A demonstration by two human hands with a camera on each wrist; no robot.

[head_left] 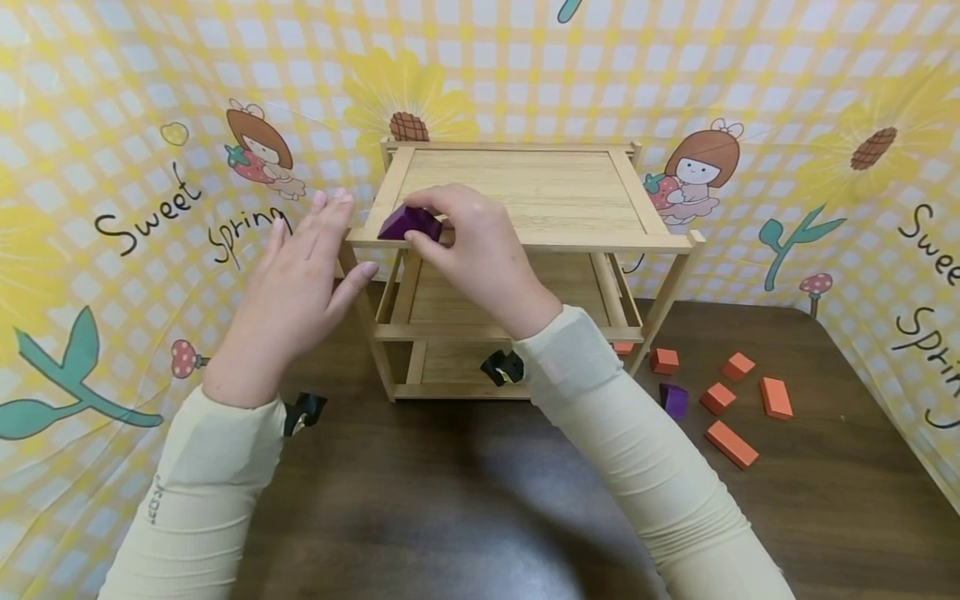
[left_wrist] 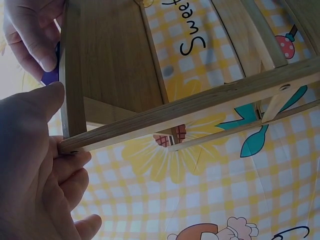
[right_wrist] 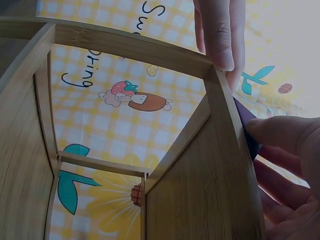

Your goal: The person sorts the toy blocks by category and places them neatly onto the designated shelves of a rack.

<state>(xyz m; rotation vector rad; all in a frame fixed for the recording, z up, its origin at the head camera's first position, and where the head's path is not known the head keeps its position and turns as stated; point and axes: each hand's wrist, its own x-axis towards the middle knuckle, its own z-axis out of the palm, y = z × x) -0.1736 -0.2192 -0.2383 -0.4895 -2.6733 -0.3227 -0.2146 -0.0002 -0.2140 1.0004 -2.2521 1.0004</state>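
Pale sleeves [head_left: 645,450] lead to a wooden rack [head_left: 540,192], right hand [head_left: 483,246] pinching a purple block [head_left: 407,223], left hand [head_left: 288,292] straight-fingered

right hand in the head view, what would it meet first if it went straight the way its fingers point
Leading with the purple block, the right hand would probably meet the left hand first, around its fingers or thumb; the exact depth between them is unclear.
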